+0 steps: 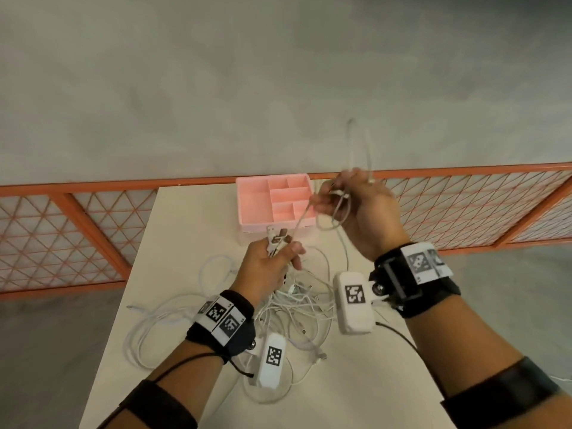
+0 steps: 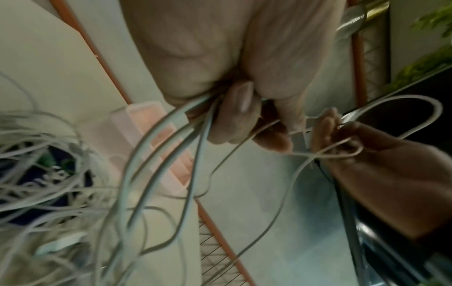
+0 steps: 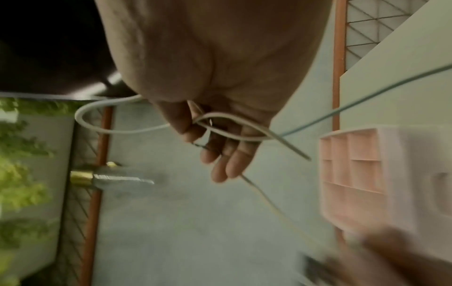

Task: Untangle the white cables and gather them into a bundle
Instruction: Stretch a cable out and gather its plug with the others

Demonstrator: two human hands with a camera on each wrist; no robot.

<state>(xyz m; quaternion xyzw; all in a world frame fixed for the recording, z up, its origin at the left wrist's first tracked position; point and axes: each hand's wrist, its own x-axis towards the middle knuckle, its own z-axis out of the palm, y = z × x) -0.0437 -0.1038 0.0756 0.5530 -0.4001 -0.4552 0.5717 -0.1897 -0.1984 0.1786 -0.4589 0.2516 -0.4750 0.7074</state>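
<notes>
A tangle of white cables (image 1: 291,308) lies on the pale table (image 1: 356,382) beneath my wrists. My left hand (image 1: 272,261) grips several cable ends with their plugs (image 1: 277,238) pointing up; in the left wrist view its fingers (image 2: 240,116) curl round the strands (image 2: 171,135). My right hand (image 1: 349,202) is raised over the table's far edge and holds a loop of one white cable (image 1: 360,144), which arcs above it. One strand (image 1: 301,219) runs taut between the two hands. In the right wrist view that cable (image 3: 232,133) crosses the fingers (image 3: 227,160).
A pink compartment tray (image 1: 272,202) sits at the table's far edge, just left of my right hand. Behind the table runs an orange mesh fence (image 1: 93,233). Grey floor lies on both sides.
</notes>
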